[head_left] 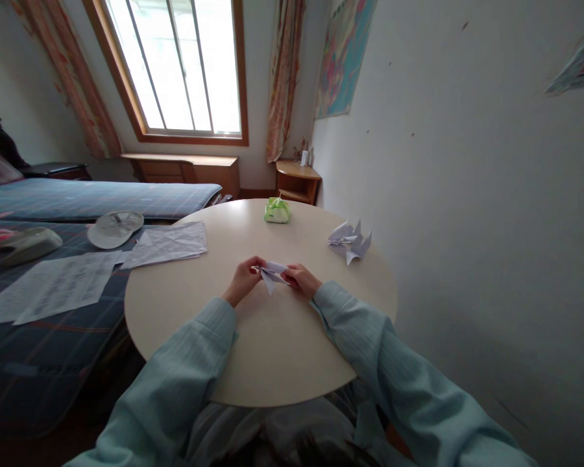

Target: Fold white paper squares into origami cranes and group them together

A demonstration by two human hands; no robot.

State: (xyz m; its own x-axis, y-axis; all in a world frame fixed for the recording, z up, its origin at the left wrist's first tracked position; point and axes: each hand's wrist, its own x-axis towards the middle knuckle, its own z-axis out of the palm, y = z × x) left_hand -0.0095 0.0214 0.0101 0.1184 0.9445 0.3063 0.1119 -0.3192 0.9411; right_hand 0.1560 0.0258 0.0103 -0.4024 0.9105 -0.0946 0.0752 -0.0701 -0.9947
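A small piece of folded white paper [274,268] is held between my two hands, just above the middle of the round table. My left hand [246,279] pinches its left end, fingers closed. On the other side my right hand [302,279] grips the right end, also closed. One pointed flap of the paper hangs down between the hands. Beyond my right hand, several folded paper shapes [350,242] with sharp points lie in a cluster on the table.
The round table [253,350] carries a green tissue pack [277,211] at its far side. White paper sheets [170,243] overlap its left edge. Left of it stands a bed [78,337] with printed sheets [68,288] and a cap [115,229]. A wall [477,259] rises close on the right.
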